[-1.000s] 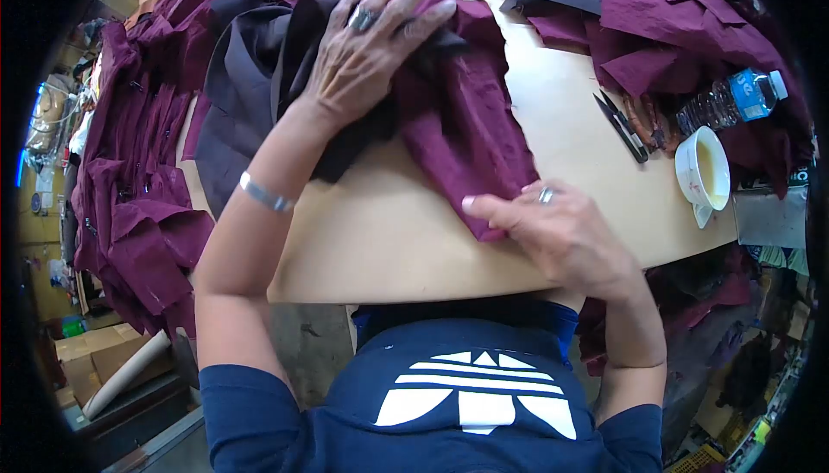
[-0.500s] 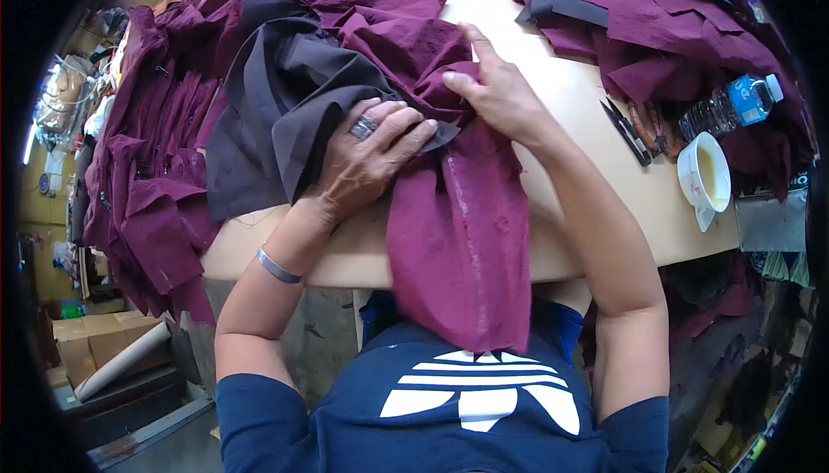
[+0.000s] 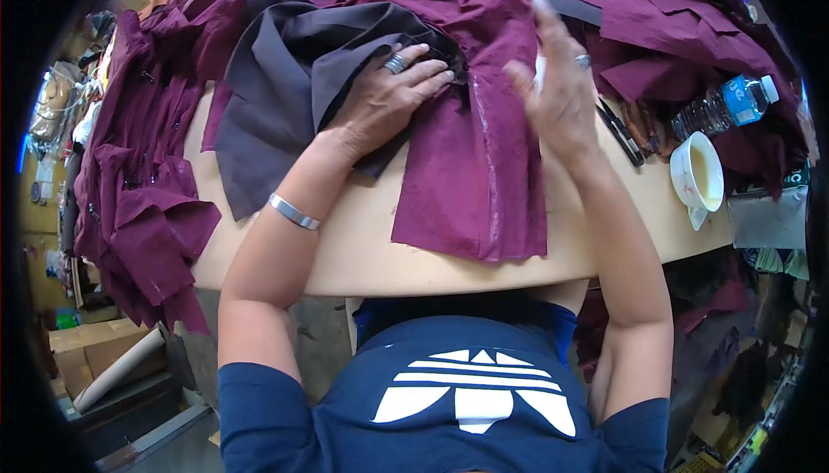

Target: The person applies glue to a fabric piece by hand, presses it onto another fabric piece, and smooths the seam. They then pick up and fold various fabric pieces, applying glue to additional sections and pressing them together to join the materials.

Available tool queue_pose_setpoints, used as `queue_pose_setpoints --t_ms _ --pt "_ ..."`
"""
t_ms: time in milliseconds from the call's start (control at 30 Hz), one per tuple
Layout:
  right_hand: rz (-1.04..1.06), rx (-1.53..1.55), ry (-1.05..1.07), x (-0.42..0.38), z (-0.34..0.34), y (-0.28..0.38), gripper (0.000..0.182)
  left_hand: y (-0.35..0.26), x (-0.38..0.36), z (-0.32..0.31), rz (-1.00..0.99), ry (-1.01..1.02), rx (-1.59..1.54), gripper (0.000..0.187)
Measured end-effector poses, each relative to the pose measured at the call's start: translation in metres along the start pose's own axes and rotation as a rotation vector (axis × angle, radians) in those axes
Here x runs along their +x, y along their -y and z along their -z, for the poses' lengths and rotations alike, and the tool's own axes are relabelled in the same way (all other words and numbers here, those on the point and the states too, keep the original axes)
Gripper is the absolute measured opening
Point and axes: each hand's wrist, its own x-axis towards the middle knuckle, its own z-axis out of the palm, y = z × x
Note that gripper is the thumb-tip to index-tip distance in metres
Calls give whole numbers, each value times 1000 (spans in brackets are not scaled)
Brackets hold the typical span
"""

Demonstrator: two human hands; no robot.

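A maroon cloth piece (image 3: 449,188) with a pale seam line down it lies flat on the table, its lower end short of the front edge. Dark grey cloth (image 3: 276,102) is bunched to its left and joins it near the middle. My left hand (image 3: 389,93), wearing a ring, rests on the grey cloth with its fingertips at the maroon seam. It lies flat with nothing gripped. Just beyond the maroon cloth's right edge is my right hand (image 3: 557,85), slightly blurred, fingers apart and holding nothing.
Maroon garments (image 3: 155,145) with zips hang over the table's left side. More maroon pieces (image 3: 656,24) are heaped at the back right. Near them are a water bottle (image 3: 734,104), a white cup (image 3: 696,175) of liquid and a black tool (image 3: 622,136). The table's front edge (image 3: 389,287) curves before me.
The maroon cloth has come up from my lap onto the table and spread flatter. My right hand has let go of it and moved right. My left hand has slid slightly up and right.
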Motion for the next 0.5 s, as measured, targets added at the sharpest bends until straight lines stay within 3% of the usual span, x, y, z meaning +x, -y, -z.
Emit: queue_pose_setpoints --t_ms 67,133,200,267,367,433,500 --pt "-18 211 341 -16 13 35 67 3 -1 -1 44 16 -169 33" --pt "-108 54 749 -37 22 53 70 11 -2 6 46 51 -260 33" --pt "-98 15 743 -52 19 42 70 24 -3 14 2 75 -184 30" --pt "-143 81 752 -54 22 38 68 28 -3 23 79 125 -111 29" --pt "-133 57 792 -55 23 39 68 25 5 41 292 145 -239 18" --pt "-108 24 803 -55 24 40 68 13 16 54 444 95 -384 24" --pt "-68 -34 812 -57 24 43 68 -13 23 48 436 124 -304 25"
